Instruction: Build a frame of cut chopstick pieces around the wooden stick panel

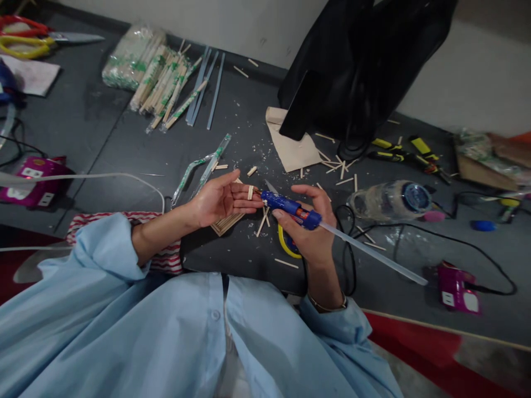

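My left hand (215,200) is palm up with the fingers stretched out. Short wooden stick pieces (250,192) lie across its fingers. My right hand (313,235) grips a blue hot glue gun (286,204), its nozzle close to those pieces at my left fingertips. A long translucent glue stick (373,255) sticks out of the back of the gun. Beneath my left hand lies a flat piece made of wooden sticks (227,224), partly hidden. Yellow-handled scissors (289,243) lie under the glue gun, mostly covered by my right hand.
Wrapped chopsticks (166,88) and blue-grey strips (214,91) lie at the back left. Cut stick pieces (342,166) are scattered near a black bag (352,72). A plastic bottle (388,202), black cables and a purple power socket (458,287) are on the right.
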Demonstrator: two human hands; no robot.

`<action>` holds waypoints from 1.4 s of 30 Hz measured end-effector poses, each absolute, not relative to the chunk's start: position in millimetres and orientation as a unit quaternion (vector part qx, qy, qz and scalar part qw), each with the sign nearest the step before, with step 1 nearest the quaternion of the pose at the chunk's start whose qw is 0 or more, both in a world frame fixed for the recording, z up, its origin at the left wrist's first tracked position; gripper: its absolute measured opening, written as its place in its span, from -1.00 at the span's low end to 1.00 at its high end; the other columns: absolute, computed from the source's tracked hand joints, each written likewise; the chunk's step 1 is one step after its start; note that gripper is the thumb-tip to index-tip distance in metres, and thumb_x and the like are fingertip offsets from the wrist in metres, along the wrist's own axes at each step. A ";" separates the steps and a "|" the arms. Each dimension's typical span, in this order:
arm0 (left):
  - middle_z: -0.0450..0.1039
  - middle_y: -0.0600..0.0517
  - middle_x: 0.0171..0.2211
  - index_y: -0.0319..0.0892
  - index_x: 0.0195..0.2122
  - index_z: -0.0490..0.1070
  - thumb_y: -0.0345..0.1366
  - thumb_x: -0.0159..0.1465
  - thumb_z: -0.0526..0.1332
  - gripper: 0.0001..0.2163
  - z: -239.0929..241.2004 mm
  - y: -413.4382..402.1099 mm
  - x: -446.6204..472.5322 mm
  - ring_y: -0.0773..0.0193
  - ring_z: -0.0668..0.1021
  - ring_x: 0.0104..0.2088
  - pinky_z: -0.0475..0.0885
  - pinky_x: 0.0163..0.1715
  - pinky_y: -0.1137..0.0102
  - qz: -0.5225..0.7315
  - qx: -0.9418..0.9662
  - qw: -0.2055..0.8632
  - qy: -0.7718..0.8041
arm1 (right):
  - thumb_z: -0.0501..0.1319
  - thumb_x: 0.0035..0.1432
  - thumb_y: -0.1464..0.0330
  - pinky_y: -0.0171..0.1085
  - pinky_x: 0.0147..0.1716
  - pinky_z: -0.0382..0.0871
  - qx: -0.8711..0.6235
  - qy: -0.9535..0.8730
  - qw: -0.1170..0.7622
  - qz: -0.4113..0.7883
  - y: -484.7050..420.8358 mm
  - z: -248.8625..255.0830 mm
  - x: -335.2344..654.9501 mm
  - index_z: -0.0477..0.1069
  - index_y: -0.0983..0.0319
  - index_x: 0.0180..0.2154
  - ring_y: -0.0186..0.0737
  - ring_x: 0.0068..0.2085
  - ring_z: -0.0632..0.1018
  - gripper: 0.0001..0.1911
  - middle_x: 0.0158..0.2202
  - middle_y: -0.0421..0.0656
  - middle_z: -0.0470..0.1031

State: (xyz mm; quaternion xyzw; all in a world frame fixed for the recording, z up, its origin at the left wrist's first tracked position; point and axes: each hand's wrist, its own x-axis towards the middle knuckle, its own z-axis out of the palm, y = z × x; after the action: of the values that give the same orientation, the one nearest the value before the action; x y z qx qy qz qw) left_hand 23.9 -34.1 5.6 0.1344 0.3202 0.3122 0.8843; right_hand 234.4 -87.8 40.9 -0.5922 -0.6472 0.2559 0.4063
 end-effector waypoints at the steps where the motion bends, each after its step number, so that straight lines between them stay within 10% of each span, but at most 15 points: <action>1: 0.64 -0.25 -0.22 -0.36 -0.16 0.56 -0.04 0.41 0.02 -0.53 5.4 -34.2 24.0 0.01 0.67 -0.12 0.42 0.12 0.13 0.311 0.135 0.885 0.320 | 0.44 0.01 0.13 -0.30 -0.54 0.44 -0.593 -0.649 0.404 0.254 -87.7 40.9 234.7 0.37 0.12 -0.09 -0.30 -0.49 0.51 -0.53 -0.40 -0.28 0.45; 42: 0.63 -0.26 -0.15 -0.33 -0.20 0.58 0.03 0.38 0.07 -0.51 5.0 -36.5 23.4 0.02 0.66 -0.10 0.41 0.12 0.16 0.308 0.161 0.883 0.316 | 0.45 -0.03 0.07 -0.30 -0.49 0.42 -0.610 -0.619 0.402 0.289 -87.4 38.2 234.3 0.35 0.12 -0.16 -0.34 -0.48 0.48 -0.52 -0.36 -0.30 0.46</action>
State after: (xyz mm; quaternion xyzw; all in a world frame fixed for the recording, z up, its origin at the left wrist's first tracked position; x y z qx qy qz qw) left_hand 23.4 -36.5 5.0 0.1609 0.3156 0.3078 0.8831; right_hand 234.3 -87.4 38.2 -0.6100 -0.6188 0.2892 0.4017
